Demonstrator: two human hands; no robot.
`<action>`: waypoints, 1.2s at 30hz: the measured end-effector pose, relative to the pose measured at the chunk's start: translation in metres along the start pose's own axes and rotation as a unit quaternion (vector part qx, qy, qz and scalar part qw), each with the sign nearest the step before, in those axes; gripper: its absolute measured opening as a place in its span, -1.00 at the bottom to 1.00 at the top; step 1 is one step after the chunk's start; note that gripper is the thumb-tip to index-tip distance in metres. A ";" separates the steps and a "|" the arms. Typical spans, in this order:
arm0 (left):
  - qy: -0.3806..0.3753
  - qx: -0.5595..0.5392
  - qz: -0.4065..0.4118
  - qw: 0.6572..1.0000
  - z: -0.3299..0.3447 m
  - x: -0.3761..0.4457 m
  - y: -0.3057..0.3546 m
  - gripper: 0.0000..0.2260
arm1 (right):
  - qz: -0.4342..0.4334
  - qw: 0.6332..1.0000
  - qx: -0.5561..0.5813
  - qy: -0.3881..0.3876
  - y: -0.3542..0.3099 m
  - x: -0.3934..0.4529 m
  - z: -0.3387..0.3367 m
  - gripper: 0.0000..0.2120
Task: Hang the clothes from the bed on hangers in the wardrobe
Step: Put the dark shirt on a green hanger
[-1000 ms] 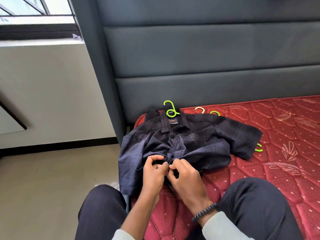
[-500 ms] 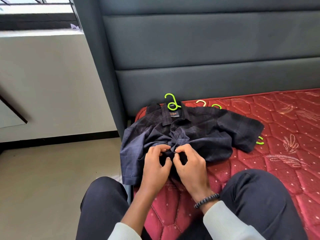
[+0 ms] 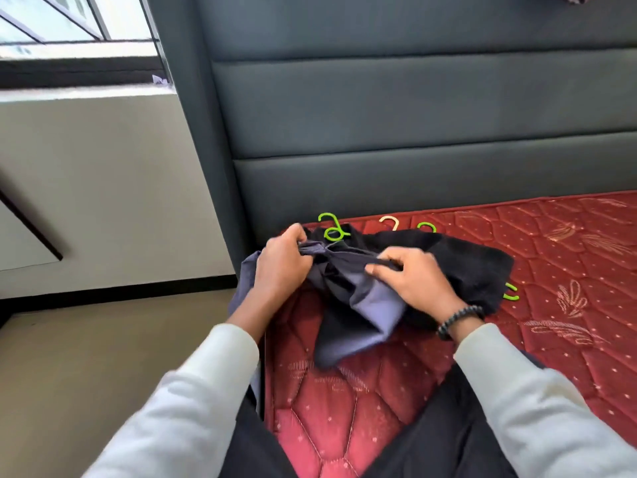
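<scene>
A dark blue checked shirt (image 3: pixel 358 305) lies bunched on the red mattress (image 3: pixel 568 257) near its left corner. A green hanger's hook (image 3: pixel 331 227) sticks out at the shirt's collar. My left hand (image 3: pixel 281 265) grips the shirt's left side near the collar. My right hand (image 3: pixel 412 279) pinches the fabric at the shirt's middle, fingers curled into the cloth. The shirt's lower part is folded up, showing its lighter inside.
A cream hanger hook (image 3: pixel 389 222) and another green hook (image 3: pixel 426 227) poke out behind the shirt; a green hanger end (image 3: pixel 511 293) shows at its right. A grey padded headboard (image 3: pixel 413 115) stands behind. Beige floor (image 3: pixel 86 357) lies left of the bed.
Both hands left the shirt's front placket, moved apart and up, and now gather the shirt; its lower part has been lifted and folded over.
</scene>
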State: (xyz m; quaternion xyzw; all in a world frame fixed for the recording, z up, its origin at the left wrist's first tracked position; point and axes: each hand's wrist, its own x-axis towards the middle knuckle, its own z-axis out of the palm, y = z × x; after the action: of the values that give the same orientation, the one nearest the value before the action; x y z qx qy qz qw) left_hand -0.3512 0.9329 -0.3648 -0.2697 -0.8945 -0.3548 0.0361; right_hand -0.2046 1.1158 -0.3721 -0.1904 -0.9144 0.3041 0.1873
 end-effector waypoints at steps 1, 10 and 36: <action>-0.024 0.056 0.040 0.997 -0.004 0.009 0.003 -0.89 | 0.008 0.999 -0.006 0.041 -0.002 0.012 -0.010 -0.86; -0.120 0.090 0.029 0.988 -0.024 0.035 -0.004 -0.87 | 0.071 0.969 -0.186 0.149 -0.015 0.066 -0.038 -0.67; -0.132 -0.197 -0.114 0.965 -0.004 -0.117 0.036 -0.75 | 0.153 0.891 0.421 -0.080 -0.037 -0.090 0.033 -0.75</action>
State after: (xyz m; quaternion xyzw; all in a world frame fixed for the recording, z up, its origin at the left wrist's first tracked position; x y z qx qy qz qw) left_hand -0.2337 0.8983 -0.3699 -0.2123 -0.8284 -0.4874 -0.1763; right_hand -0.1512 1.0307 -0.3939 -0.2060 -0.6722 0.6997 0.1271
